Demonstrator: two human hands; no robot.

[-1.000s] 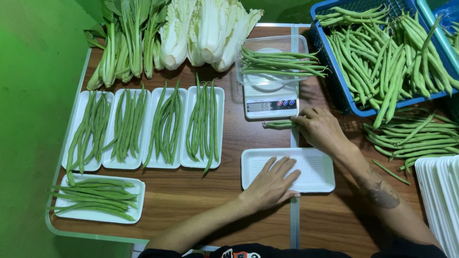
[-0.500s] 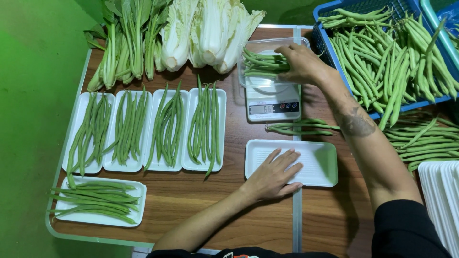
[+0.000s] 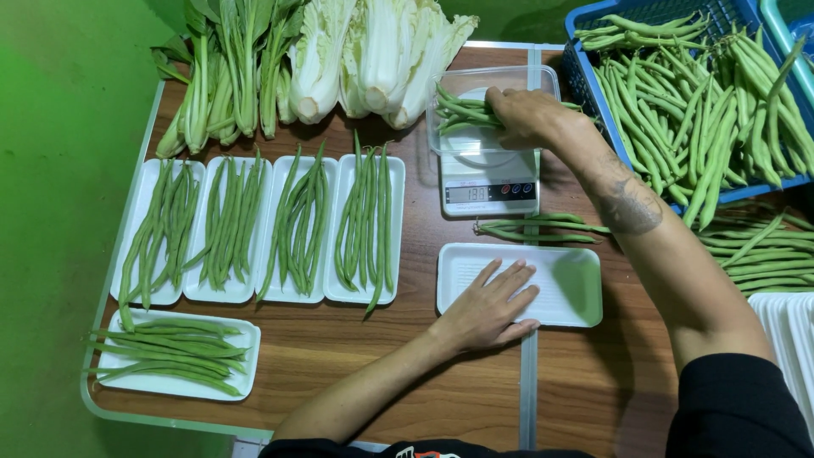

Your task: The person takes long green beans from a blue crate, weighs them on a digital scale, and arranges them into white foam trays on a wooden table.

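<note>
My right hand (image 3: 527, 115) is closed around a bunch of green beans (image 3: 465, 113) over the clear tub (image 3: 543, 82) that stands on the small white kitchen scale (image 3: 490, 188). My left hand (image 3: 489, 307) lies flat, fingers spread, on the left part of an empty white foam tray (image 3: 568, 284). A few loose green beans (image 3: 540, 229) lie on the wooden table between the scale and the empty tray.
Several white foam trays of green beans (image 3: 298, 227) sit in a row at left, another one (image 3: 174, 354) near the front edge. Leafy greens (image 3: 225, 66) and napa cabbage (image 3: 373, 56) lie at the back. A blue crate of beans (image 3: 695, 93) stands right, a tray stack (image 3: 790, 339) beside it.
My right hand moved from the table in front of the scale up to the tub on the scale and closed on the beans there. My left hand stayed on the empty tray.
</note>
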